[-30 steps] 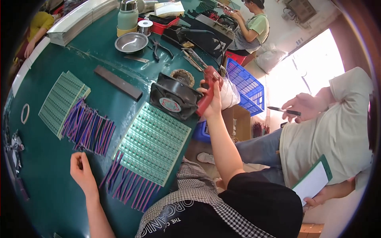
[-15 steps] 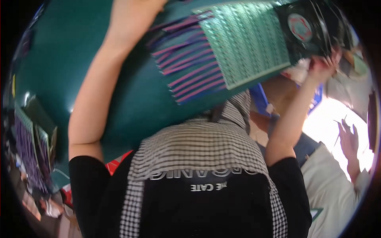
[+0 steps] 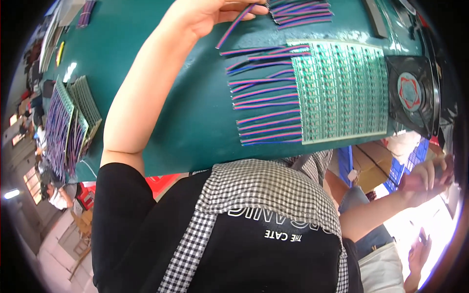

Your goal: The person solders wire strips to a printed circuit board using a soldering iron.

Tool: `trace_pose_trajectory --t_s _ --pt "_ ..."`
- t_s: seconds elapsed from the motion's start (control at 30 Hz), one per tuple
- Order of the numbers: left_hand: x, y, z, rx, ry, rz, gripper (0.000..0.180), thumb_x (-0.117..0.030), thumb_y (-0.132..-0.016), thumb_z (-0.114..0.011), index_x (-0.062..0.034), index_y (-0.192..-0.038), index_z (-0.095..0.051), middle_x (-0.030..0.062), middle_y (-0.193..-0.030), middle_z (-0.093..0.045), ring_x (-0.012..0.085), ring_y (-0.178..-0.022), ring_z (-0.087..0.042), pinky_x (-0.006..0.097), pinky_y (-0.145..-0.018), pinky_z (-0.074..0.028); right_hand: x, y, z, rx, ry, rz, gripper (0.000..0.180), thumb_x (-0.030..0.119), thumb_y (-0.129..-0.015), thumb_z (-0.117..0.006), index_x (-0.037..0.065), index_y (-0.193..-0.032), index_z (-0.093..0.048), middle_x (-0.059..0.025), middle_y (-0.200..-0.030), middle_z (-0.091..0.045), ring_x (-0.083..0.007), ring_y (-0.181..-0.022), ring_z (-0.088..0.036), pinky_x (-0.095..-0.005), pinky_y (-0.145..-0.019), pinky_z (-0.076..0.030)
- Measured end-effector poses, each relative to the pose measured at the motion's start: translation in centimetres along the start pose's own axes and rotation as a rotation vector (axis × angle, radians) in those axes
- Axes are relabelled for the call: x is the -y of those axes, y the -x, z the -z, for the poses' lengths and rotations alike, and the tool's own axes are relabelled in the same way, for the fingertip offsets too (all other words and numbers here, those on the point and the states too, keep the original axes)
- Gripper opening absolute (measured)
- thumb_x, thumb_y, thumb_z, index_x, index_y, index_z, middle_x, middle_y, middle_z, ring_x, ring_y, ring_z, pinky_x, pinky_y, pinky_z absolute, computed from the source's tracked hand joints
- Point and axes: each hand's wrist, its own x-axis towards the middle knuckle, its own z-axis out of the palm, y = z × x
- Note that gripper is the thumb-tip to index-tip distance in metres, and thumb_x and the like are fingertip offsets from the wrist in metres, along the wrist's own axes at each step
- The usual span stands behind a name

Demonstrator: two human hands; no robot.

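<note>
My left hand (image 3: 215, 12) is at the top edge of the green table, its fingers closed on a short multicoloured ribbon wire (image 3: 234, 28) that hangs down from them. Just below and to the right lies a panel of joined green circuit strips (image 3: 342, 93). Flat ribbon wires (image 3: 268, 105) in pink, blue and black stick out from its left side; one near the top lies across the panel's corner. My right hand (image 3: 427, 178) is off the table at the far right, smeared by motion; whether it holds anything I cannot make out.
A black fan (image 3: 411, 95) stands at the panel's right end. More loose ribbon wires (image 3: 303, 12) lie at the top. Wired panels (image 3: 73, 119) lean at the table's left edge. Blue crates (image 3: 344, 163) and another person's hand (image 3: 419, 251) are at the right.
The view has shifted, so panel and fan sit lower and farther right. My right hand has moved from beside the fan down to the right, away from the table. The wire in my left hand now shows.
</note>
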Motion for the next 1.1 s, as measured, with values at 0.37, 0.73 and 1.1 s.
trace_pose_trajectory --t_s 0.37,0.73,1.1 --pt "0.4 0.4 0.0 -0.013 -0.508 -0.177 0.020 -0.008 -0.083 -0.069 -0.0008 -0.101 -0.065 0.0071 -0.089 -0.069 0.0106 -0.080 -0.065 0.022 -0.078 -0.050 -2.4 1.0 -1.0 -0.216 0.540 0.198 0.050 0.027 -0.092 -0.052 -0.010 -0.121 -0.038 -0.0162 -0.098 -0.048 -0.0121 -0.051 -0.040 -0.0198 -0.038 -0.032" --pt "3.2 2.5 -0.6 -0.260 -1.200 -0.673 0.012 -0.008 -0.083 -0.064 -0.0019 -0.092 -0.068 0.0097 -0.092 -0.063 0.0291 -0.087 -0.063 0.035 -0.078 -0.051 -8.4 1.7 -2.3 -0.254 0.871 0.286 0.068 0.043 -0.089 -0.064 -0.007 -0.128 -0.039 -0.0153 -0.114 -0.053 -0.0079 -0.055 -0.042 -0.0168 -0.042 -0.034" --pt "1.6 4.2 -7.7 -0.229 -1.163 -0.851 0.013 0.006 -0.081 -0.061 -0.0012 -0.092 -0.062 0.0078 -0.086 -0.061 0.0168 -0.072 -0.059 0.025 -0.065 -0.049 -13.8 1.3 -3.5 -0.271 1.142 0.084 0.081 0.051 -0.090 -0.057 -0.004 -0.141 -0.026 -0.0144 -0.110 -0.055 -0.0097 -0.054 -0.047 -0.0208 -0.050 -0.040"
